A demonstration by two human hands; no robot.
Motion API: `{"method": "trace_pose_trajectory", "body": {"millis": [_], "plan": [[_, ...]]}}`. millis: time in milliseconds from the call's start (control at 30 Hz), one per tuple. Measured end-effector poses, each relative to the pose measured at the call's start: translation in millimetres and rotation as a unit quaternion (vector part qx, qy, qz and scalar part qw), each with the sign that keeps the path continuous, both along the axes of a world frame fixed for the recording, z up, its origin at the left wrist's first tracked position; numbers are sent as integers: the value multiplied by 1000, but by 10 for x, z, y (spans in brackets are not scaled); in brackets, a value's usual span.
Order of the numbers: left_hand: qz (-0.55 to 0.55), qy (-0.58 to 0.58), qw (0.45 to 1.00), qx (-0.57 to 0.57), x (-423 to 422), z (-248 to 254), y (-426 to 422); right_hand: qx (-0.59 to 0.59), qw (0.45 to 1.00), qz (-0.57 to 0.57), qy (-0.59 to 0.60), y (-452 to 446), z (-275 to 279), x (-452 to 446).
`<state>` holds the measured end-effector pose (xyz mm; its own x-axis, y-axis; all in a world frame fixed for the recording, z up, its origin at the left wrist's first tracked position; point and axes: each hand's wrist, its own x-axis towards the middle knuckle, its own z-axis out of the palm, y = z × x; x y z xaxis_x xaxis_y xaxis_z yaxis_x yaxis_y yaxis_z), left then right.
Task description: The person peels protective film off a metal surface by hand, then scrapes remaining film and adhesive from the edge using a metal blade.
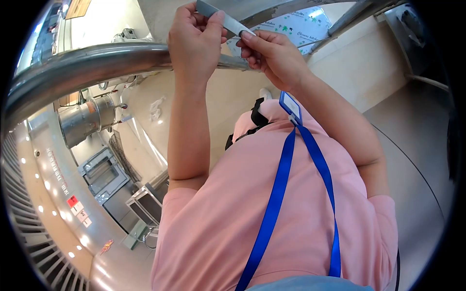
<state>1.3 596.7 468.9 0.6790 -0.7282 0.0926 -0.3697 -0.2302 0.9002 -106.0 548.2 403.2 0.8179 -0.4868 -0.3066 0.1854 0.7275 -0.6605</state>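
Observation:
At the top of the head view, a flat grey metal-looking strip (230,22) is held between both hands. My left hand (196,41) pinches its upper left part between thumb and fingers. The thumb and forefinger of my right hand (276,56) close on its lower right end. Both hands are raised in front of a metal tube frame (116,54). What else the curled fingers may hold is hidden.
A blue lanyard (276,194) with a badge (291,105) hangs over the pink shirt. Behind the hands lies a sheet with green leaf prints (301,30). A metal cylinder (87,119) stands at left, and a dark-topped metal surface (407,131) at right.

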Motion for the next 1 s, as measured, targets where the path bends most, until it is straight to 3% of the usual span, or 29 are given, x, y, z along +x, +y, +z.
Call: {"method": "trace_pose_trajectory", "body": {"millis": [133,333,600,733,833,1000], "plan": [[-15,-37,999,12,-48,21,-74,10,999,-30,-21,-8,-58,-4],[-7,67,997,-23,-80,17,-142,14,998,-51,-36,-4,-64,10],[-40,-15,999,16,-91,77,-324,9,993,-95,-62,-119,-24,-36],[-37,-45,998,20,23,39,-140,59,996,-36,-55,-3,-1,11],[-5,-31,999,32,51,48,-61,57,997,-19,-57,38,0,61],[-43,-27,999,10,22,49,-219,67,993,-62,-76,-44,-7,36]]}}
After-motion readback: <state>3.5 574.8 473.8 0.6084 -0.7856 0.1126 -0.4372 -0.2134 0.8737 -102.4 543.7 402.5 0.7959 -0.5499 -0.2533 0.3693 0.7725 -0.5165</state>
